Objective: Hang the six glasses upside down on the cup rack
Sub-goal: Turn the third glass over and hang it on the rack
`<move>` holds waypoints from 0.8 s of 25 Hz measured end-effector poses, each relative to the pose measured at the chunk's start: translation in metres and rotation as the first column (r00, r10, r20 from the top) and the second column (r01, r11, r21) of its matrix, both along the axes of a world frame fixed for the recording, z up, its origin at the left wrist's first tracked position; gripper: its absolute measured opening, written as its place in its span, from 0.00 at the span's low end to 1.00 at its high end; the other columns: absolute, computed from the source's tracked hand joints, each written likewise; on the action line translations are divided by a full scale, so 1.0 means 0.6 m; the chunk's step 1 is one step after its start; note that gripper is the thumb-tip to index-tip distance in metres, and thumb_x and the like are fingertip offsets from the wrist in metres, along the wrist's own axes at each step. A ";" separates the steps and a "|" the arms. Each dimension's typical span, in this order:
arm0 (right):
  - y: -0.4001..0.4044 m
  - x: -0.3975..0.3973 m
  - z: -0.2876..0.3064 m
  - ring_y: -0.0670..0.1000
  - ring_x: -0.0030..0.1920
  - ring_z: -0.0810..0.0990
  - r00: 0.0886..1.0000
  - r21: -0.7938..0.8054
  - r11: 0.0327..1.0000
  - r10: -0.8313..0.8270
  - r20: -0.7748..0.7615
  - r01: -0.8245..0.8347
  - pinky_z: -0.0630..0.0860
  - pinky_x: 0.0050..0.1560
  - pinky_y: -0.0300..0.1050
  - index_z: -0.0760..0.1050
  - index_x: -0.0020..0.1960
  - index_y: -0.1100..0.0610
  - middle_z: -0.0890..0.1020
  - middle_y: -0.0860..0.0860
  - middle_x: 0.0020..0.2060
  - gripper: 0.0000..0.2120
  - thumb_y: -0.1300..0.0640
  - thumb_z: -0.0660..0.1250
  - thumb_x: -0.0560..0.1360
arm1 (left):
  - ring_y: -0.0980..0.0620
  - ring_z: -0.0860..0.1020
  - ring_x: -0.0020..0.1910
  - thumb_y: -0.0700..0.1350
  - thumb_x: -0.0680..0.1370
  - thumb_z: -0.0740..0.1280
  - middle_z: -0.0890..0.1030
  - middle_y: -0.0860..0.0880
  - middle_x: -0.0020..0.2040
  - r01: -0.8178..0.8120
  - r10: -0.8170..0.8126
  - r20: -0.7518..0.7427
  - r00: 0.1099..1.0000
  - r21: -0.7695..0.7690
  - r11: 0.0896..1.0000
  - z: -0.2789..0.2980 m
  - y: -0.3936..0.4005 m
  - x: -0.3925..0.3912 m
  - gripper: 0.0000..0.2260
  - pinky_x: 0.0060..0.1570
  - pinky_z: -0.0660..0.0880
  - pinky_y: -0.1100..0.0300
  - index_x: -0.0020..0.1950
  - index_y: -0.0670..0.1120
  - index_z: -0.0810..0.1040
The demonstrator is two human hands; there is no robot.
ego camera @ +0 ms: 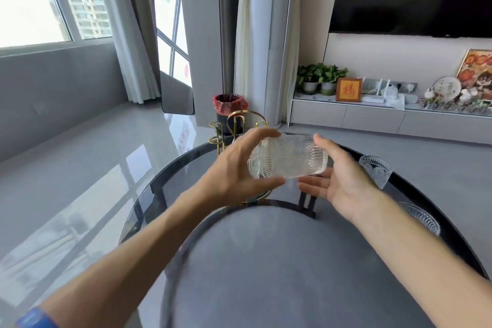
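Fingers (255, 136) of our left hand (234, 168) clasp the glass (288, 158), axis sideways; right hand (343, 181) open beneath; rack (234, 125) just beyond, seemingly empty.

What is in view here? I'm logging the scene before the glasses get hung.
Clear ribbed glass: one, held sideways between both hands.
Clear patterned glasses: two, on the table at right and.
Gold wire cup rack: one, on the table's far side, no glass seen on it.
Round dark glass table: one, below the hands.
Red-lined bin: one, on the floor behind the rack.
Green potted plants: two, on the white cabinet.
Left hand: gripping the glass.
Right hand: open, cradling the glass.
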State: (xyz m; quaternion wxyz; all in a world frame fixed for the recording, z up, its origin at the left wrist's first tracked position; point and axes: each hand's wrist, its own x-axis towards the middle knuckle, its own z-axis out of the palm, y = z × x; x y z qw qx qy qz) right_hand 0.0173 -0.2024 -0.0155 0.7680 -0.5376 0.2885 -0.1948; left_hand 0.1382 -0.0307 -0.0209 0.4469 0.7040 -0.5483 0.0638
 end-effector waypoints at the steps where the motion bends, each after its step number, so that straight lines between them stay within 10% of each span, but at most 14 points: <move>1: -0.005 0.015 0.012 0.58 0.35 0.83 0.999 -0.053 0.998 -0.023 0.031 0.025 0.81 0.31 0.49 0.79 0.55 0.53 0.84 0.59 0.51 0.21 0.43 0.74 0.67 | 0.57 0.75 0.64 0.55 0.71 0.75 0.78 0.54 0.65 -0.001 0.001 -0.047 0.999 -0.019 1.000 0.010 0.000 0.026 0.28 0.64 0.72 0.57 0.68 0.50 0.72; 4: -0.026 0.061 0.048 0.58 0.37 0.80 0.983 -0.161 0.979 -0.104 0.149 0.128 0.82 0.34 0.49 0.79 0.50 0.52 0.82 0.53 0.53 0.14 0.47 0.74 0.69 | 0.62 0.74 0.62 0.54 0.77 0.66 0.77 0.55 0.66 -0.200 0.189 -0.124 0.974 -0.085 0.976 0.031 -0.015 0.104 0.20 0.61 0.69 0.66 0.68 0.50 0.75; 9: -0.092 0.151 0.103 0.54 0.48 0.84 0.961 -0.435 0.869 -0.140 0.237 0.234 0.84 0.42 0.54 0.79 0.54 0.52 0.82 0.50 0.48 0.13 0.53 0.74 0.70 | 0.48 0.71 0.70 0.46 0.83 0.60 0.73 0.45 0.72 -0.337 0.312 0.184 0.932 0.126 0.933 0.012 -0.063 0.193 0.19 0.65 0.65 0.59 0.73 0.43 0.72; 20: -0.173 0.273 0.065 0.49 0.69 0.68 0.980 -0.827 0.539 0.185 -0.069 -0.160 0.78 0.56 0.53 0.79 0.58 0.52 0.75 0.49 0.62 0.19 0.60 0.76 0.69 | 0.60 0.82 0.51 0.51 0.80 0.57 0.74 0.54 0.71 -0.274 0.231 0.260 0.937 0.144 0.951 -0.002 -0.045 0.228 0.20 0.58 0.75 0.58 0.70 0.51 0.76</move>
